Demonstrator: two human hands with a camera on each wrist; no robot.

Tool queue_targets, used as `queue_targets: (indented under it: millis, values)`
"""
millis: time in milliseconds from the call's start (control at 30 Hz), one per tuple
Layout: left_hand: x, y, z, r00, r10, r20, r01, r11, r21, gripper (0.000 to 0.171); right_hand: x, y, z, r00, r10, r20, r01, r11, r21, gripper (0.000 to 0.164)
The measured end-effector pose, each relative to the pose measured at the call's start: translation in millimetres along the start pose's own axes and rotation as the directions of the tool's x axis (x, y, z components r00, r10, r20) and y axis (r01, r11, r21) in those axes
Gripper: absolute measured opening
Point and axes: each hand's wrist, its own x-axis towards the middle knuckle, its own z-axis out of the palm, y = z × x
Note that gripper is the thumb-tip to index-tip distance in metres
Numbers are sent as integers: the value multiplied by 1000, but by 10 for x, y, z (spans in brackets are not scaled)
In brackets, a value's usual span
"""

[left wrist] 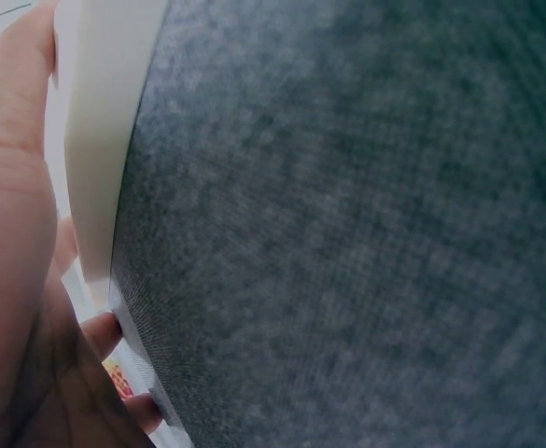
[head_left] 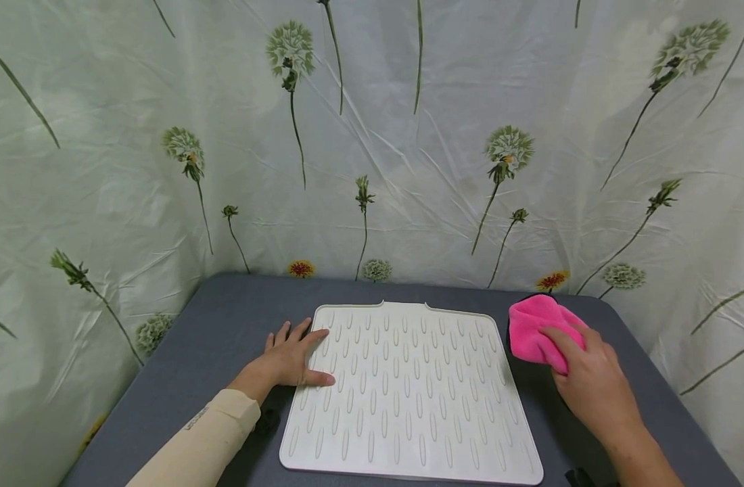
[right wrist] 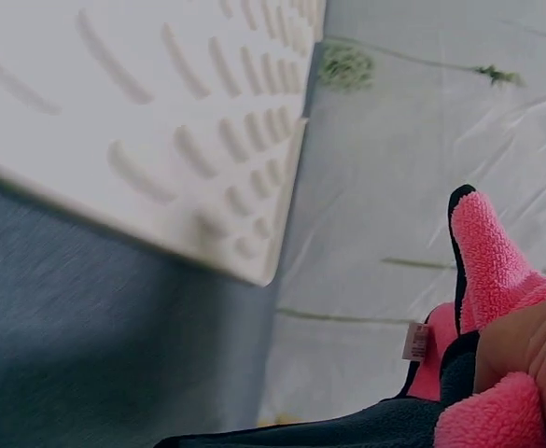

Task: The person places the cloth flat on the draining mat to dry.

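Note:
A white mat with rows of raised oval ridges lies flat on the dark grey table. My left hand rests at its left edge, fingers spread, with the thumb and a fingertip over the border; the left wrist view shows the palm beside the mat's pale side. To the right of the mat, my right hand grips a bunched pink cloth with dark edging. In the right wrist view the pink cloth shows a small white tag and a dark grey underside, near the mat's corner.
The grey tabletop extends around the mat. Behind and beside it hangs a whitish curtain printed with dandelions. A small black object shows at the bottom edge near my right wrist.

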Motion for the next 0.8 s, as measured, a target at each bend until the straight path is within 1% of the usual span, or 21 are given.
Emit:
queue_targets:
  millis: [100,267,400,567,700,800]
  values:
    - [0,-2,-2,1000,-1,0,1,1000,-2,104,42,-97,-29,1000,-11,5,11,1000,6,58]
    - [3,2,0,1000,-5,1,5,1000,7,104,111,-241,-17,998,-38,41,38,999,10,66]
    - [-3,-9,7,1000,-9,8,9,1000,25,105,164,-356,52,996,-68,63,66,997,35,65]
    - [-4,-15,12,1000,-6,7,6,1000,25,104,200,-513,155,991,-81,103,74,995,63,63]
    - [5,-20,18,1000,-5,9,5,1000,28,103,225,-645,232,985,-93,146,82,994,78,66]
    - [4,-20,14,1000,-5,11,5,1000,29,103,240,-744,281,981,-99,166,84,992,92,66]
